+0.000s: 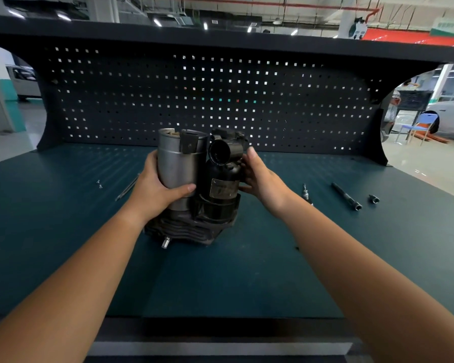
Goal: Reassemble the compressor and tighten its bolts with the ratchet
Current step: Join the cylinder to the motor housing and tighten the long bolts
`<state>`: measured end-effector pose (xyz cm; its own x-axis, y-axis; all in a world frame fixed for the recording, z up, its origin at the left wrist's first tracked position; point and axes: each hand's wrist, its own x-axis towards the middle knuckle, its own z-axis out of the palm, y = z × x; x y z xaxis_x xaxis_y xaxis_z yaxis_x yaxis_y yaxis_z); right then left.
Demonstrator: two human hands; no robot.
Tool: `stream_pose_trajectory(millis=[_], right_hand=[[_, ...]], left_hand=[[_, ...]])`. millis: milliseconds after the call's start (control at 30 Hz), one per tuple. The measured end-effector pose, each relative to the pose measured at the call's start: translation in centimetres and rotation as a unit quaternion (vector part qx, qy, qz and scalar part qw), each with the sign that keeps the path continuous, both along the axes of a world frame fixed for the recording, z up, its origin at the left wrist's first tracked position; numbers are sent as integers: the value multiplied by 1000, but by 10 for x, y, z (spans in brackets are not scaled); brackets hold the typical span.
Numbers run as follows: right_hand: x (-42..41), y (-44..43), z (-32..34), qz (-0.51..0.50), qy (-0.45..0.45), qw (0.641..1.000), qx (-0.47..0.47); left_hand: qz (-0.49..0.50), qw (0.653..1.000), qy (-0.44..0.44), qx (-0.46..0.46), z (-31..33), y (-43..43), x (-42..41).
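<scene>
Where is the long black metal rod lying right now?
In the head view, the long black metal rod lies on the dark green bench top, right of the grey-and-black compressor, between a silver-tipped tool and a small black fitting.

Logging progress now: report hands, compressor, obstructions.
Left hand grips silver cylinder. Right hand holds black housing. Compressor stands on bench. Extension bar, socket lie aside.
</scene>
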<state>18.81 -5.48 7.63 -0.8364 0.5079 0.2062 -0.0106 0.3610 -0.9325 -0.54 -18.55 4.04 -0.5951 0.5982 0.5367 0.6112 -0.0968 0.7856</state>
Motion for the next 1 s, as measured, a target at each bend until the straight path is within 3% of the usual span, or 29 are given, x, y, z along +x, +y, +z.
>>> stream_pose_trajectory(millis=[133, 233, 300, 367, 400, 467, 667, 800, 833, 933, 1000], right_hand=[[20, 17, 0, -20, 0, 999, 39], [42, 39, 0, -97, -127, 971, 177], [61, 52, -7, -83, -316, 903, 277], [77, 56, -18, -51, -486, 817, 306], [82, 56, -22, -51, -530, 793, 297], [88, 55, -30, -66, -541, 785, 293], [106, 54, -40, -102, -530, 733, 413], [112, 51, -44, -106, -453, 750, 471], [110, 50, -43, -119, -400, 785, 458], [93, 41, -28, -112, -201, 927, 295], [76, 34, -17, -112, -100, 960, 237]], left_hand=[[9, 1000, 9, -4, -1, 0, 0], [14, 1000, 12, -2, -1, 1, 0], [12, 1000, 9, -1, -1, 0, 1], [11, 1000, 7, 0, 0, 0, 1], [12, 1000, 6, 0, 0, 0, 1], [9, 1000, 5, 0, 0, -1, 2], [4, 1000, 0, 2, 0, -1, 1], [8, 1000, 5, 4, -1, 1, 0], [8, 1000, 5, 4, -1, 1, -1], [6, 1000, 1, 4, -2, 1, -2], [4, 1000, -1, 4, -2, 1, -3]])
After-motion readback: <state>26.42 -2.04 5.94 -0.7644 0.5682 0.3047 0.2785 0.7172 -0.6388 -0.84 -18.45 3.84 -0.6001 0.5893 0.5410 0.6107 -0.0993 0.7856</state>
